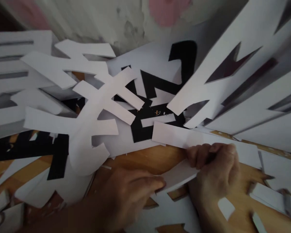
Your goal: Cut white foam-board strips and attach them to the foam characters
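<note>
My left hand [133,191] is closed at the lower middle, its fingers pressed together on the left end of a white paper strip [178,176]. To the right, my right hand [215,165] is curled in a fist around the strip's other end. Just behind the right hand lies a longer white strip [172,134]. Beyond it is a black cut-out shape [145,124] on white paper. A large curved white cut-out [83,145] rests left of the hands. Below the strip is a white sheet [169,213] with cut openings.
Large white cut-out sheets [208,71] rise at the right. More white cut-outs [48,69] and a black piece [59,161] lie at the left. Paper scraps [226,208] are scattered over the wooden table [147,157]. A grey surface with pink patches [99,19] is behind.
</note>
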### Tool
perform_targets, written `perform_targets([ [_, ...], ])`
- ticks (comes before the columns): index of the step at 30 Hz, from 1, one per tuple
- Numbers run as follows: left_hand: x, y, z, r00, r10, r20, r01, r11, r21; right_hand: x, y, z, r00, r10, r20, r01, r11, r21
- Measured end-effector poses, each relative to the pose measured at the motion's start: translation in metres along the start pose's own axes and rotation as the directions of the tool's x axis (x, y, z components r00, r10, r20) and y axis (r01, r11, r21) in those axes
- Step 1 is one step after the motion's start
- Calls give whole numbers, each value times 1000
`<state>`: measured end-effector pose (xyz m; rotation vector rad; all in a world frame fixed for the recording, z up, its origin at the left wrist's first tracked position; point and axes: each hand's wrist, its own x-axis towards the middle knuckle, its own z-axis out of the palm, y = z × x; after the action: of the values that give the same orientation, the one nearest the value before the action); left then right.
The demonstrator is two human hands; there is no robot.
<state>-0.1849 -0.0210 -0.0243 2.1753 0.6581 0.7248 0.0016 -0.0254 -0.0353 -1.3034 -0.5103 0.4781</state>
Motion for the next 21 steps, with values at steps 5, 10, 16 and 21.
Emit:
perform_targets([
  [5,16,-4,-6,997,-55,61,61,992,-108,-1,2,0,997,26,71,-32,995,97],
  [10,32,-5,-18,956,-98,277,142,980,-142,-1,4,1,998,11,65,-20,989,143],
  [16,40,0,-24,933,-143,329,169,984,-51,0,7,0,998,-9,59,0,987,159],
  [21,40,2,-26,910,-166,379,183,983,-10,0,9,0,997,-26,73,13,985,172],
])
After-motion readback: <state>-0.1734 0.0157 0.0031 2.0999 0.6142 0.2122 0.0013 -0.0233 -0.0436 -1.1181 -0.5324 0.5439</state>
